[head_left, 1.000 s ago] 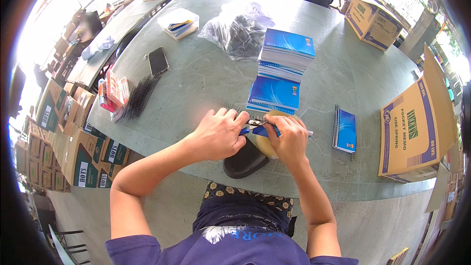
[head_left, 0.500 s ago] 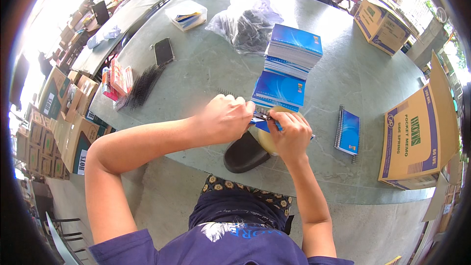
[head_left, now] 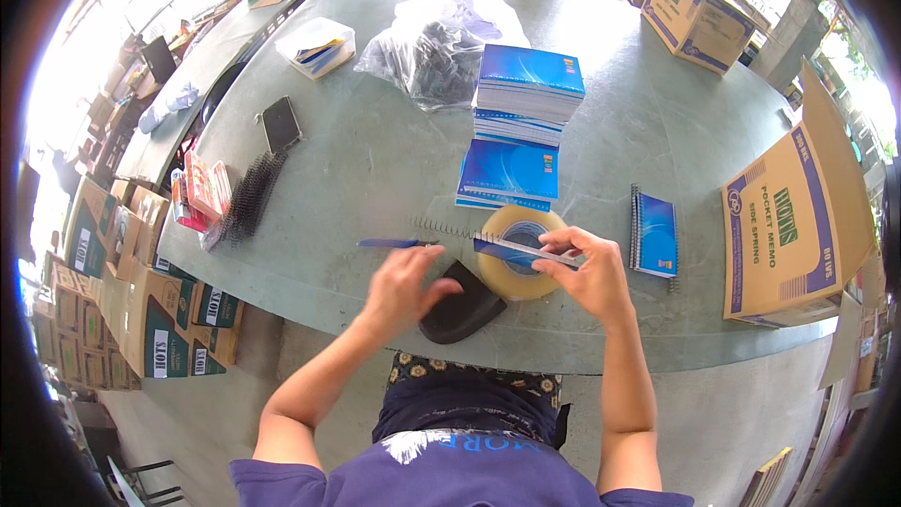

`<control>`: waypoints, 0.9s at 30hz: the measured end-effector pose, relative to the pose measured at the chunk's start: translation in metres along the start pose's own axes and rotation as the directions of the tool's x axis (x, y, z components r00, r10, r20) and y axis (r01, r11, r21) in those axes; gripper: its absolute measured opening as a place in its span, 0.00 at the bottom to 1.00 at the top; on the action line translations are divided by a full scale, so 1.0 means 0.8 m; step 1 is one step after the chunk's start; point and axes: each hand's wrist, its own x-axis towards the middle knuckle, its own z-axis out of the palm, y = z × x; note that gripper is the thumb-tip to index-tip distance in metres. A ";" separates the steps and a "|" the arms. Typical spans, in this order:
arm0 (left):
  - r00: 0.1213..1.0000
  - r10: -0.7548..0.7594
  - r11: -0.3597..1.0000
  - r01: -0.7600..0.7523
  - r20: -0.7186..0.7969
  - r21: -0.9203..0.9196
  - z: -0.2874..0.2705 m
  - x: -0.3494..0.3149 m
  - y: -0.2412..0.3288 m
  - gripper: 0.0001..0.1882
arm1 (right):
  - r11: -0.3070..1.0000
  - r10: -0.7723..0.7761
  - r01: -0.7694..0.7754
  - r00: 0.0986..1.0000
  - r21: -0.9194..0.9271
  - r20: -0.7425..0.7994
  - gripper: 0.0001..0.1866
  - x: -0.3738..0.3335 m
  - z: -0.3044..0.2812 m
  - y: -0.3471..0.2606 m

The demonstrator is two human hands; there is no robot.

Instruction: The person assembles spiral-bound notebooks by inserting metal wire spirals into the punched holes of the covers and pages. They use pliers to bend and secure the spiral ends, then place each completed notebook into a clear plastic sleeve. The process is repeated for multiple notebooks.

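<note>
My right hand (head_left: pixel 587 272) pinches a small blue notebook (head_left: pixel 526 252), seen nearly edge-on. A thin dark spiral wire (head_left: pixel 446 227) sticks out leftward from the notebook's end. Below it lies a wide roll of yellowish tape (head_left: pixel 519 293). My left hand (head_left: pixel 404 291) is apart from the notebook, thumb spread from the fingers. Its fingertips are by a slim blue tool (head_left: pixel 387 243) with a dark end; whether they touch it is unclear. Next to that hand sits a dark, rounded object (head_left: pixel 460 308) of a kind I cannot make out.
Beyond the tape stand stacked blue notebooks (head_left: pixel 511 169). A bound spiral notebook (head_left: pixel 654 235) lies right, before an open carton (head_left: pixel 784 225). Leftward are loose spiral wires (head_left: pixel 251 197), a phone (head_left: pixel 281 124) and red-white packets (head_left: pixel 202 190). A plastic bag (head_left: pixel 436 47) and tub (head_left: pixel 317 45) are farther back.
My hands were together at the notebook; my left hand has drawn away to the left and opened. The notebook remains in my right hand, and the blue tool now shows beside my left fingertips.
</note>
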 end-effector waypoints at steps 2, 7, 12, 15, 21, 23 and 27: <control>0.984 -0.039 0.990 0.062 0.176 -0.126 0.013 -0.005 0.014 0.26 | 0.917 0.081 -0.077 0.997 0.392 0.007 0.11 -0.005 0.013 0.030; 0.972 -0.230 0.765 0.207 0.041 -0.610 -0.047 0.014 0.054 0.27 | 0.834 0.075 -0.059 0.997 0.548 -0.006 0.11 -0.008 0.011 0.037; 0.988 -0.003 0.971 0.040 0.153 -0.235 -0.030 0.032 0.038 0.23 | 0.874 0.087 -0.069 0.996 0.481 -0.015 0.12 -0.007 0.010 0.033; 0.977 0.210 0.950 -0.198 0.023 -0.242 -0.045 0.041 0.059 0.23 | 0.897 0.081 -0.066 0.997 0.436 -0.016 0.11 -0.016 0.006 0.038; 0.957 0.223 0.962 -0.186 0.183 -0.200 -0.040 0.049 0.053 0.21 | 0.902 0.010 -0.006 1.000 0.431 -0.007 0.11 -0.013 0.007 0.039; 0.943 0.284 0.931 -0.315 -0.175 -0.186 -0.060 0.067 0.063 0.23 | 0.869 0.030 -0.025 1.000 0.494 -0.002 0.11 -0.012 0.009 0.043; 0.970 0.234 0.952 -0.216 0.060 -0.219 -0.027 0.061 0.063 0.19 | 0.843 0.068 -0.071 0.997 0.533 0.025 0.12 -0.018 0.013 0.045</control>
